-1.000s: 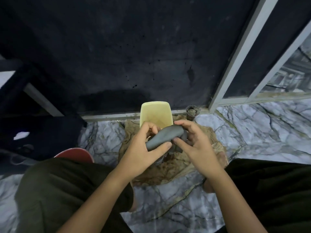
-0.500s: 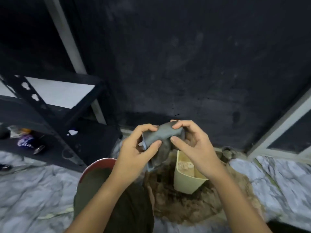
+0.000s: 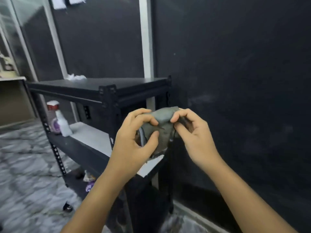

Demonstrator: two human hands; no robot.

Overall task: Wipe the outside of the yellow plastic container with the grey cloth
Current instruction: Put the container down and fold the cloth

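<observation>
Raised since before, both hands [image 3: 165,132] pinch grey cloth [image 3: 162,128] beside shelf [image 3: 107,91].

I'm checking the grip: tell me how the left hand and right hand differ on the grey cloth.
The left hand wraps the grey cloth from the side, thumb pressed on its front; the right hand only pinches its upper edge with the fingertips. The left hand sits slightly lower than the right hand. Both hold the cloth up in front of the black shelf.

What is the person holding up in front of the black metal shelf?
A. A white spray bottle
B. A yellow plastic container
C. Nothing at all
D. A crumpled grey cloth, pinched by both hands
D: the left hand and right hand each pinch the crumpled grey cloth between thumb and fingers, in front of the black metal shelf.
</observation>
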